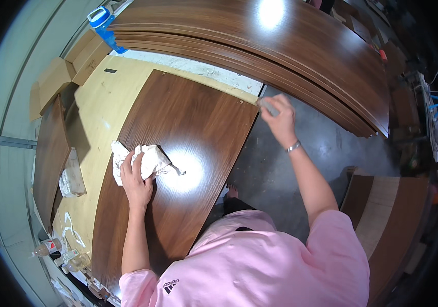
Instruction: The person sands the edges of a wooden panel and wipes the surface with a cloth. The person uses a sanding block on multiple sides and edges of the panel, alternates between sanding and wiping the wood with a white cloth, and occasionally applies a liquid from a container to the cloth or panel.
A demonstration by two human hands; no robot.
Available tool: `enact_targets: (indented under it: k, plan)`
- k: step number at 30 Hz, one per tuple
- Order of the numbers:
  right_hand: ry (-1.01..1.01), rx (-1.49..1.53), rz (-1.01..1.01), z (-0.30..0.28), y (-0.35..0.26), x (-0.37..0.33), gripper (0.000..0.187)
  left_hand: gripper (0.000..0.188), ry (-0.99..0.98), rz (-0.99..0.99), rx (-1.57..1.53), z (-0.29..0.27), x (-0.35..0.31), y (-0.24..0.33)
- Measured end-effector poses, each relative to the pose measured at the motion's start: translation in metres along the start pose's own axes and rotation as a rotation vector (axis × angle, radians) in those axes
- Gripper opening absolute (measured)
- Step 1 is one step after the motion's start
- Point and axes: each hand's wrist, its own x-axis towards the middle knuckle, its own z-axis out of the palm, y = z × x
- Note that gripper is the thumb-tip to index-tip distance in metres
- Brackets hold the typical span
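Note:
A dark brown wood-grain panel lies flat on the pale work table, with glare on its middle. My left hand presses a crumpled white cloth against the panel near its left edge, fingers curled over the cloth. Beside the cloth a small thin dark piece pokes out; its kind is unclear. At the panel's far right corner my right hand pinches a small greyish block, held close to the edge. Fingers partly cover that block.
Beyond the panel, a stack of similar brown boards spans the far side. A blue bottle stands at its left end. Cardboard, a leaning brown board and plastic bottles line the left. Grey floor shows at right, beside a brown-and-beige stack.

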Motion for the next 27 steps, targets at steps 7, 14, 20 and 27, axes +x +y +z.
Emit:
enact_targets:
  k: [7, 14, 20, 27]
  plan:
    - [-0.064, 0.103, -0.017, 0.004, -0.031, -0.027, 0.023, 0.065, 0.017, -0.019, -0.020, -0.001, -0.002, -0.002]
    - [-0.199, 0.192, -0.095, -0.008, -0.070, -0.079, 0.026, 0.059, 0.147, -0.111, -0.084, 0.009, -0.001, -0.048]
    - [-0.150, 0.145, -0.047, -0.005, -0.059, -0.072, 0.027, 0.047, 0.168, -0.415, -0.149, -0.005, -0.001, -0.118]
    - [-0.114, 0.143, -0.115, 0.006, -0.119, -0.146, 0.027, 0.046, 0.173, -0.241, -0.163, -0.022, -0.049, -0.147]
